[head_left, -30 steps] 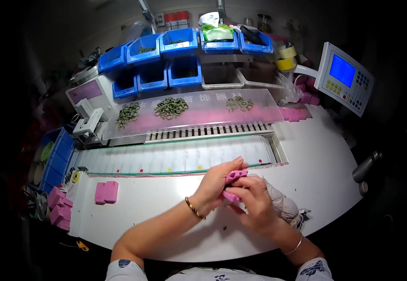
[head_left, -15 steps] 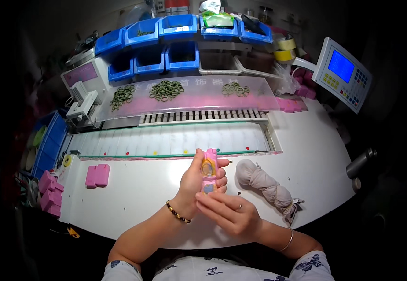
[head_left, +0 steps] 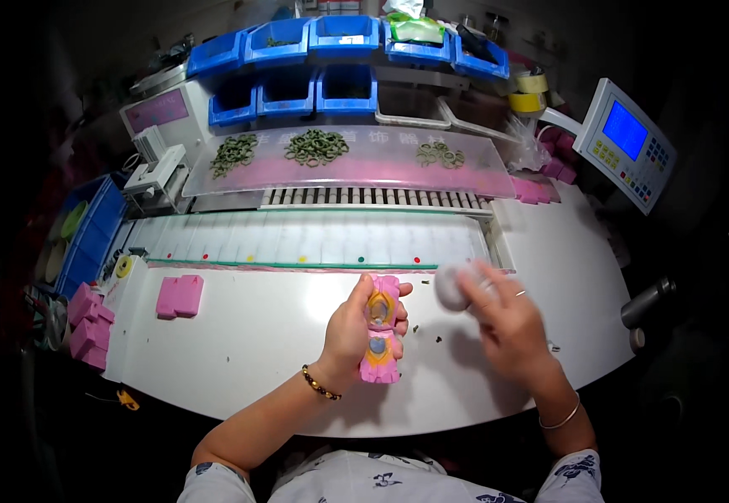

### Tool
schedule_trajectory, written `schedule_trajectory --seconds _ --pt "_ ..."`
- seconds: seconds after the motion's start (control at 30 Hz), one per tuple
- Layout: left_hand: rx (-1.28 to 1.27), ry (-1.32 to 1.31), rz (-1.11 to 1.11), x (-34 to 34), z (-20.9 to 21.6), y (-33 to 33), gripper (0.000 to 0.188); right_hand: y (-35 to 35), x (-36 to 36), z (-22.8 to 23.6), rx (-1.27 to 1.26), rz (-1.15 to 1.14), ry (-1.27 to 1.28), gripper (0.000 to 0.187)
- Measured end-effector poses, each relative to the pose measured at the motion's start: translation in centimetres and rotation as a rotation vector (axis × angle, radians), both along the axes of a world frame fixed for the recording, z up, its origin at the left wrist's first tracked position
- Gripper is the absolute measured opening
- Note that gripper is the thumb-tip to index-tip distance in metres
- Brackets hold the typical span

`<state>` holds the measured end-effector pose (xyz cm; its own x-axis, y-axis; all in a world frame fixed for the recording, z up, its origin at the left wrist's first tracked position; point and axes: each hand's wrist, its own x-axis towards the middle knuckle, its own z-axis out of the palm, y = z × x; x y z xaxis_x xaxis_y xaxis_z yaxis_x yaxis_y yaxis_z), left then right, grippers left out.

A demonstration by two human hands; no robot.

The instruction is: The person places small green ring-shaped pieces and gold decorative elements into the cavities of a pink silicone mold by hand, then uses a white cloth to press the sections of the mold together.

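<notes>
Your left hand grips the opened pink mould; to its right, your right hand seems to grasp a blurred pale pouch. Probably dusting: the next move calls for steady, upturned cavities.

A matt, rubbery-looking pink mould is held over a smooth white tabletop with a faint sheen, a shiny metal bangle to the mould's right, frosted plastic sheeting and glossy blue plastic bins beyond it.
</notes>
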<state>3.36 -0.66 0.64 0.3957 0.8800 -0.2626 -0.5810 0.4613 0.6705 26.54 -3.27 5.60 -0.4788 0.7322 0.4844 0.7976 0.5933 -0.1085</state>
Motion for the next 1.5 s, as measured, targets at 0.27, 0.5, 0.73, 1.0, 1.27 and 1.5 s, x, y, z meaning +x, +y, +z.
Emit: schedule_trajectory --seconds 0.27,0.5,0.73,1.0,1.27,1.5 --pt "0.330 0.234 0.174 0.1 1.7 -1.1 0.054 -2.8 -6.3 1.0 0.119 0.171 -0.182 0.061" --pt "0.181 0.196 0.192 -1.6 0.4 -1.2 0.057 -2.1 -5.1 4.5 0.175 0.191 0.060 0.063" --pt "0.782 0.389 0.379 -1.4 1.2 -3.1 0.046 -3.8 -6.8 1.5 0.032 0.248 -0.185 0.060" --pt "0.348 0.295 0.484 -3.7 0.8 -0.1 0.050 -1.9 -1.0 -0.1 -0.129 -0.014 -0.220 0.067" --pt "0.253 0.252 0.277 -2.7 0.9 -1.0 0.049 -0.4 -1.8 -1.9 0.002 -0.072 -0.306 0.059" --pt "0.607 0.420 0.338 -0.8 -0.7 -2.5 0.045 0.4 -7.4 -1.1 -0.636 0.229 0.815 0.034"
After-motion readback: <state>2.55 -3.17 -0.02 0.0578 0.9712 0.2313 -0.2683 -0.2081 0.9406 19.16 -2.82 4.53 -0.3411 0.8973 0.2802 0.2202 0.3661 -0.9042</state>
